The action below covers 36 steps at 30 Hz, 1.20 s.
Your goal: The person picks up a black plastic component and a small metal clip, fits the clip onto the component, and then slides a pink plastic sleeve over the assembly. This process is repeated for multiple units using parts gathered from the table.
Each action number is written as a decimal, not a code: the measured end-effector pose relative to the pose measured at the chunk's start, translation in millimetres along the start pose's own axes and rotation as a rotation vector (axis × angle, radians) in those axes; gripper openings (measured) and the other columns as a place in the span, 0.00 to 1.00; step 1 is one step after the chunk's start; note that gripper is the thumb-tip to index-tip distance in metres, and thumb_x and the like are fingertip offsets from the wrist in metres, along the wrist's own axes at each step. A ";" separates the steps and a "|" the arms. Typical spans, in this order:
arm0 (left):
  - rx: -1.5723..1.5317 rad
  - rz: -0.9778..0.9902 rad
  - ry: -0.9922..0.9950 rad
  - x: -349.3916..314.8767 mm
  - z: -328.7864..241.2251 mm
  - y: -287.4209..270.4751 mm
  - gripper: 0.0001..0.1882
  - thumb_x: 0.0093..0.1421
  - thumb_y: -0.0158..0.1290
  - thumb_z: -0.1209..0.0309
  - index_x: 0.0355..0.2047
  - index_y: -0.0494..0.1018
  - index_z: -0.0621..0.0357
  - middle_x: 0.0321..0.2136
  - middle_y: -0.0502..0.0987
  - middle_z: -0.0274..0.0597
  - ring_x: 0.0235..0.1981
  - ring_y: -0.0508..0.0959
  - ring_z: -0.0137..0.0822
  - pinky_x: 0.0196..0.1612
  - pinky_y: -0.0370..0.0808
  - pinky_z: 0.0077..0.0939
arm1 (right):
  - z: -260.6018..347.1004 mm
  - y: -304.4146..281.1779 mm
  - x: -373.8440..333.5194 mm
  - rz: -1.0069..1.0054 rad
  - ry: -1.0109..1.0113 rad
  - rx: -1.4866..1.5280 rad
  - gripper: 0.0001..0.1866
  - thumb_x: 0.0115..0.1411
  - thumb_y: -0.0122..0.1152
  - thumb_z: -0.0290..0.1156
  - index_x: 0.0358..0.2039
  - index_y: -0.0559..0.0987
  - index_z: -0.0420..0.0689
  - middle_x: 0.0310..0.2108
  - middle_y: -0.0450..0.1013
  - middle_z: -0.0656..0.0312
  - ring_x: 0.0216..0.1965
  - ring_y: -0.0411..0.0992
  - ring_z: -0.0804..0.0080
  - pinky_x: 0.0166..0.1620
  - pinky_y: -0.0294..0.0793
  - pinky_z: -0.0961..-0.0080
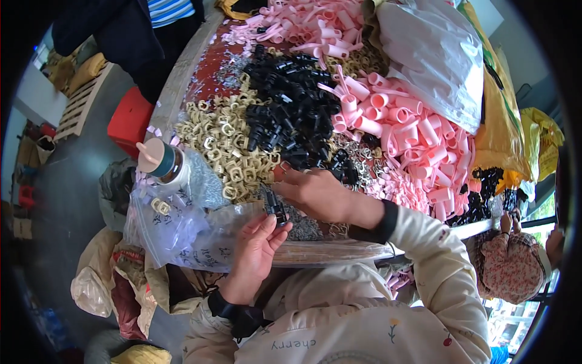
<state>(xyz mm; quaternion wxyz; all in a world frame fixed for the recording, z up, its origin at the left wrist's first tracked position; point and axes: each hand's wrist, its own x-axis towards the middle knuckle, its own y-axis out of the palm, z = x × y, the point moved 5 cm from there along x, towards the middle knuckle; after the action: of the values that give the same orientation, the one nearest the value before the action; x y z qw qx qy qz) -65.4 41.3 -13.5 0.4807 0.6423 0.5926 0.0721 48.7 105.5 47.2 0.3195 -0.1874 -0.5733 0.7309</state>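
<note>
Head cam, only view: L hand has a small black clip part pinched btwn thumb and fingers, sticking up past the fingertips, prob so its top end stays free to work on. That's the main piece, just above the near edge of the surface. R hand is curled in narrow right beside it, by the cream ring pile; can't tell if it's got anything in it, fingers hide that. Black parts heap sits just beyond, pink tubes off to the right, tiny metal bits right by the hands. Imo each kind gets its own heap so grabbing is quick. Bottle w/ pink lid stands off left, prob outta the way, tbh.
</note>
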 end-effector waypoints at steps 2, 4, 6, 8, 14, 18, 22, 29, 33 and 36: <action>-0.024 -0.015 0.049 -1.2 -1.2 -4.6 0.09 0.54 0.46 0.72 0.35 0.69 0.61 0.33 0.73 0.44 0.34 0.74 0.34 0.36 0.72 0.19 | -12.5 21.2 18.7 -0.012 0.022 -0.038 0.09 0.49 0.55 0.28 0.30 0.68 0.41 0.28 0.67 0.59 0.23 0.68 0.67 0.27 0.68 0.76; -0.041 -0.025 0.102 -1.8 -4.0 -5.3 0.09 0.54 0.46 0.72 0.35 0.69 0.61 0.33 0.73 0.44 0.34 0.74 0.34 0.37 0.72 0.20 | -23.2 35.9 34.2 -0.032 0.077 -0.104 0.09 0.49 0.55 0.29 0.29 0.68 0.41 0.26 0.67 0.60 0.21 0.67 0.70 0.25 0.68 0.76; -0.069 -0.054 0.184 -3.1 -7.3 -8.0 0.09 0.54 0.46 0.73 0.35 0.69 0.61 0.33 0.73 0.43 0.35 0.73 0.34 0.39 0.71 0.21 | -28.0 31.8 29.3 0.004 0.076 0.139 0.09 0.49 0.55 0.30 0.29 0.68 0.41 0.25 0.66 0.61 0.20 0.66 0.73 0.24 0.67 0.78; -0.060 -0.032 0.230 -3.0 -9.1 -9.2 0.08 0.54 0.47 0.73 0.35 0.69 0.61 0.34 0.73 0.43 0.36 0.73 0.33 0.39 0.70 0.22 | -28.4 24.0 16.8 0.089 0.109 0.641 0.10 0.49 0.56 0.30 0.30 0.67 0.41 0.22 0.65 0.64 0.19 0.64 0.78 0.23 0.65 0.81; -0.040 0.193 0.256 -7.9 0.2 17.2 0.09 0.52 0.48 0.76 0.35 0.69 0.60 0.34 0.72 0.42 0.37 0.73 0.33 0.41 0.69 0.24 | -5.7 21.4 -29.8 0.489 0.402 1.598 0.12 0.50 0.56 0.31 0.31 0.66 0.40 0.19 0.63 0.69 0.20 0.62 0.84 0.22 0.62 0.85; 0.019 0.174 0.200 -8.9 5.9 28.7 0.09 0.52 0.48 0.76 0.35 0.69 0.59 0.33 0.73 0.41 0.37 0.72 0.33 0.42 0.69 0.25 | 4.6 13.6 -55.1 0.093 0.395 1.514 0.11 0.50 0.56 0.29 0.31 0.67 0.39 0.18 0.64 0.69 0.20 0.62 0.85 0.22 0.62 0.86; -0.010 0.182 0.165 -4.1 19.0 35.5 0.09 0.51 0.48 0.77 0.35 0.69 0.58 0.33 0.73 0.42 0.37 0.72 0.34 0.42 0.70 0.26 | 9.0 -6.1 -80.2 -0.376 0.312 0.885 0.11 0.51 0.55 0.29 0.34 0.67 0.39 0.23 0.65 0.68 0.21 0.62 0.85 0.23 0.62 0.86; -0.052 0.190 0.049 3.6 33.4 51.4 0.09 0.52 0.48 0.77 0.35 0.69 0.59 0.33 0.73 0.44 0.36 0.73 0.38 0.41 0.72 0.25 | -1.7 7.8 -106.9 -0.647 0.414 1.471 0.10 0.53 0.52 0.27 0.35 0.68 0.38 0.26 0.66 0.66 0.24 0.63 0.82 0.26 0.63 0.85; -0.018 0.211 -0.061 7.0 37.8 55.8 0.09 0.52 0.48 0.77 0.36 0.69 0.60 0.33 0.73 0.41 0.36 0.74 0.38 0.38 0.72 0.21 | -14.6 -12.4 -116.8 -0.678 0.454 1.269 0.06 0.53 0.51 0.25 0.31 0.70 0.37 0.26 0.68 0.63 0.26 0.65 0.82 0.28 0.66 0.85; 0.019 0.229 -0.134 5.2 40.0 59.6 0.10 0.52 0.48 0.76 0.36 0.69 0.61 0.33 0.73 0.40 0.35 0.74 0.37 0.36 0.73 0.19 | -11.2 -30.1 -114.9 -0.571 0.360 1.154 0.05 0.52 0.52 0.25 0.28 0.72 0.37 0.24 0.68 0.64 0.27 0.66 0.79 0.28 0.66 0.83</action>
<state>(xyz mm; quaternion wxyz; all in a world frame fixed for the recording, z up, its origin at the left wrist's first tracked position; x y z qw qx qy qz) 3.8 34.1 4.8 0.5016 0.7136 0.4828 0.0778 146.8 39.4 62.3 0.6402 0.0537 -0.0551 0.7644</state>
